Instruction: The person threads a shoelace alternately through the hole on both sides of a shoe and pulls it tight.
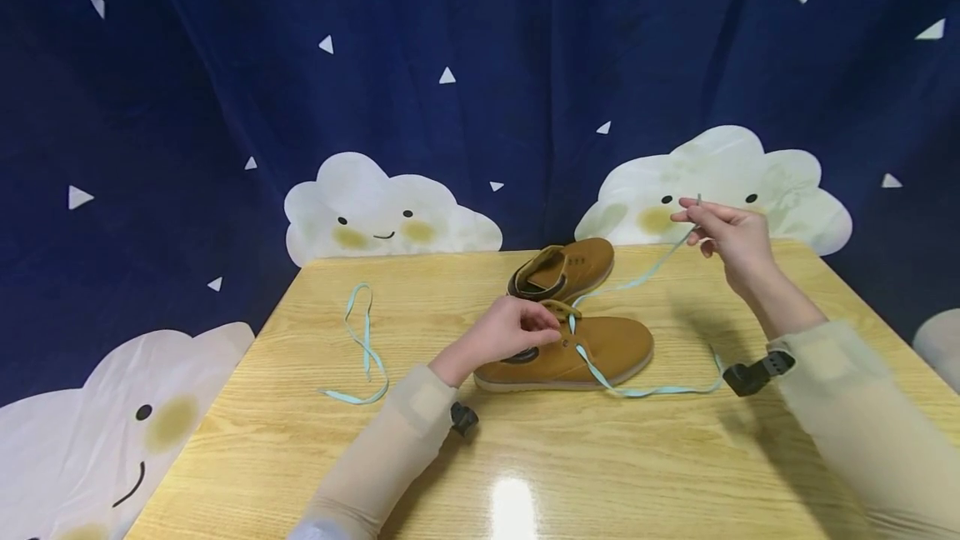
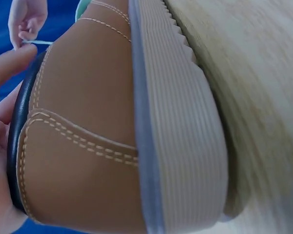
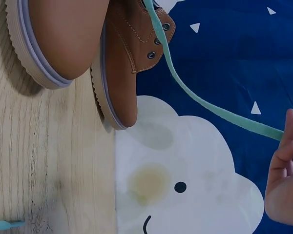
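Note:
A brown leather shoe (image 1: 615, 344) lies on the table with its toe to the right. A light blue-green shoelace (image 1: 637, 280) passes through eyelets near its front. My right hand (image 1: 731, 240) is raised at the right and pinches one end of that lace between thumb and fingers. From the shoe, the lace runs up to it in a slack curve. The lace's other length (image 1: 652, 392) trails rightward over the table. My left hand (image 1: 517, 327), fingers curled, holds the shoe by its opening beside the eyelets; its fingertips are partly hidden in the left wrist view.
Behind the near shoe stands a second brown shoe (image 1: 588, 258), its eyelets without a lace. A loose light-blue shoelace (image 1: 367, 340) lies curved on the left of the wooden table (image 1: 450, 473). A dark blue curtain (image 1: 480, 40) with white clouds hangs behind.

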A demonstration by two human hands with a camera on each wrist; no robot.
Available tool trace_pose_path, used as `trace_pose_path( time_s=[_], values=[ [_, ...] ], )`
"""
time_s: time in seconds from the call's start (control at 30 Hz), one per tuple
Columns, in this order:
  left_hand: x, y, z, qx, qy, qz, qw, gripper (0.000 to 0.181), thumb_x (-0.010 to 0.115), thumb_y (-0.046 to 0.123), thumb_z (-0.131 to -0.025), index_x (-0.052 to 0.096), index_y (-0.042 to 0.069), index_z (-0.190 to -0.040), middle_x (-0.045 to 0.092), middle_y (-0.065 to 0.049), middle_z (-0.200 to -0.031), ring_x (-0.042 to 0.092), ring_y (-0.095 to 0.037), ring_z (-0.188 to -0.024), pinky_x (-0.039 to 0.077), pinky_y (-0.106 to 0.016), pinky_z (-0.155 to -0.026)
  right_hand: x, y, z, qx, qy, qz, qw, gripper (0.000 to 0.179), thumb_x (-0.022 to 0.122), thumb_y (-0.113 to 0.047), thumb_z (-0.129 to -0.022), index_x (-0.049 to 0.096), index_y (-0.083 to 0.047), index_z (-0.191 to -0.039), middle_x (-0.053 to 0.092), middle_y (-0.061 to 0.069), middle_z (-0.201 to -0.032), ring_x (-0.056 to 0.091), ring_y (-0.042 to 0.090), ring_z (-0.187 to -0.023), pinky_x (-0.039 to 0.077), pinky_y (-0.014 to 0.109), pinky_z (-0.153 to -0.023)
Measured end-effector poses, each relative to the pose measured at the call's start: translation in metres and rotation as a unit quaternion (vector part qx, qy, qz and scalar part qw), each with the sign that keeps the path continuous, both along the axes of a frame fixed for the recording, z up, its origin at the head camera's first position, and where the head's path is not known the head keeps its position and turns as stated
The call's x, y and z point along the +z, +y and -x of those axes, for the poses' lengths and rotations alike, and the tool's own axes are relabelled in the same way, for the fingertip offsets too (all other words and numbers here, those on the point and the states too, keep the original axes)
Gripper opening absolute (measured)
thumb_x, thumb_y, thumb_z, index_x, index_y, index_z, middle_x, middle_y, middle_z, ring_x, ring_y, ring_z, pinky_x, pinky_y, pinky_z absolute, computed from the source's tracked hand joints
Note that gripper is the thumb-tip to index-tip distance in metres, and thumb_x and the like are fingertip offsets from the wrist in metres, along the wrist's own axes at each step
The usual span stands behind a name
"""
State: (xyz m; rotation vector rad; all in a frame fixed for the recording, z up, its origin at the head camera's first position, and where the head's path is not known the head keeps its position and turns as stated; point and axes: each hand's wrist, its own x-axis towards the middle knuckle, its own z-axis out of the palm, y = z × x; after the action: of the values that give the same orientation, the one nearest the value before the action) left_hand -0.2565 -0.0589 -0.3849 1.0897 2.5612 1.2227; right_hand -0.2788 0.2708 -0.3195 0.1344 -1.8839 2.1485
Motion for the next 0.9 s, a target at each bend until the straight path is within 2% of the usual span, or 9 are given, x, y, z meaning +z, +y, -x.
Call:
trace_pose_path(
  time_s=[0.17,0.27,0.37,0.4,0.57,0.63,0.73,0.83,0.9],
  values=[
    [0.001,0.002,0.001,0.012,-0.006,0.015,0.9998,0.008,0.071,0.016,-0.09,0.075,0.01,-0.095,0.066,0.008,-0.074,0.056,-0.007,-0.06,0.046,-0.022,-0.058,0.0,0.004,-0.002,0.009,0.013,0.045,0.9989,0.014,0.066,-0.007,-0.093,0.079,-0.013,-0.088,0.069,-0.002,-0.076,0.053,0.005,-0.051,0.038,0.015,-0.044],
    [0.001,0.002,0.001,0.018,-0.007,0.022,0.9996,0.006,0.072,0.017,-0.09,0.076,0.012,-0.089,0.064,0.008,-0.067,0.052,-0.008,-0.055,0.042,-0.022,-0.054,-0.002,0.01,-0.004,0.007,0.005,0.056,0.9984,0.015,0.066,-0.005,-0.092,0.079,-0.014,-0.091,0.068,-0.003,-0.078,0.05,0.005,-0.054,0.039,0.015,-0.046],
    [0.001,0.003,0.001,0.017,-0.007,0.025,0.9995,0.008,0.072,0.019,-0.09,0.075,0.012,-0.085,0.063,0.008,-0.065,0.051,-0.008,-0.054,0.042,-0.022,-0.053,-0.003,0.014,-0.008,-0.001,-0.006,0.039,0.9992,0.016,0.066,-0.008,-0.093,0.079,-0.017,-0.089,0.07,-0.008,-0.091,0.05,0.005,-0.06,0.04,0.015,-0.05],
    [0.001,0.003,0.001,0.016,-0.008,0.025,0.9995,0.008,0.072,0.019,-0.09,0.075,0.013,-0.085,0.063,0.008,-0.065,0.051,-0.008,-0.054,0.042,-0.022,-0.053,-0.004,0.015,-0.009,0.007,-0.009,0.044,0.999,0.017,0.065,-0.007,-0.094,0.079,-0.016,-0.089,0.069,-0.008,-0.093,0.051,0.005,-0.063,0.041,0.016,-0.051],
    [0.001,0.002,0.002,0.015,-0.008,0.024,0.9996,0.009,0.072,0.019,-0.09,0.075,0.013,-0.085,0.063,0.009,-0.065,0.052,-0.008,-0.053,0.042,-0.022,-0.054,-0.005,0.017,-0.014,0.058,-0.022,0.07,0.9956,0.029,0.048,-0.011,-0.102,0.077,-0.012,-0.098,0.062,0.001,-0.086,0.057,0.007,-0.072,0.048,0.019,-0.054],
    [0.001,0.002,0.002,0.014,-0.007,0.024,0.9996,0.009,0.072,0.019,-0.09,0.075,0.013,-0.085,0.063,0.01,-0.065,0.051,-0.008,-0.053,0.042,-0.022,-0.053,-0.006,0.017,-0.016,0.058,-0.026,0.045,0.997,0.03,0.047,-0.013,-0.103,0.077,-0.014,-0.098,0.063,-0.001,-0.09,0.058,0.007,-0.074,0.049,0.019,-0.056],
    [0.001,0.002,0.002,0.012,-0.009,0.023,0.9996,0.009,0.071,0.019,-0.091,0.075,0.013,-0.085,0.063,0.009,-0.064,0.049,-0.008,-0.052,0.041,-0.022,-0.053,-0.007,0.015,-0.016,0.034,-0.033,-0.026,0.9985,0.024,0.055,-0.015,-0.1,0.078,-0.021,-0.094,0.067,-0.01,-0.097,0.058,0.004,-0.077,0.048,0.017,-0.057],
    [0.0,0.002,0.002,0.01,-0.012,0.023,0.9996,0.009,0.071,0.019,-0.091,0.075,0.013,-0.085,0.063,0.009,-0.064,0.049,-0.008,-0.051,0.04,-0.022,-0.052,-0.008,0.013,-0.017,0.006,-0.042,-0.105,0.9936,0.019,0.062,-0.018,-0.097,0.078,-0.027,-0.092,0.067,-0.02,-0.096,0.056,0.003,-0.079,0.046,0.017,-0.057],
    [0.0,0.002,0.002,0.009,-0.011,0.022,0.9997,0.009,0.071,0.019,-0.091,0.075,0.013,-0.085,0.063,0.009,-0.064,0.049,-0.008,-0.051,0.04,-0.022,-0.052,-0.007,0.013,-0.018,-0.015,-0.046,-0.155,0.9867,0.015,0.066,-0.022,-0.095,0.077,-0.033,-0.093,0.066,-0.024,-0.091,0.054,0.002,-0.079,0.045,0.017,-0.057]
  ],
)
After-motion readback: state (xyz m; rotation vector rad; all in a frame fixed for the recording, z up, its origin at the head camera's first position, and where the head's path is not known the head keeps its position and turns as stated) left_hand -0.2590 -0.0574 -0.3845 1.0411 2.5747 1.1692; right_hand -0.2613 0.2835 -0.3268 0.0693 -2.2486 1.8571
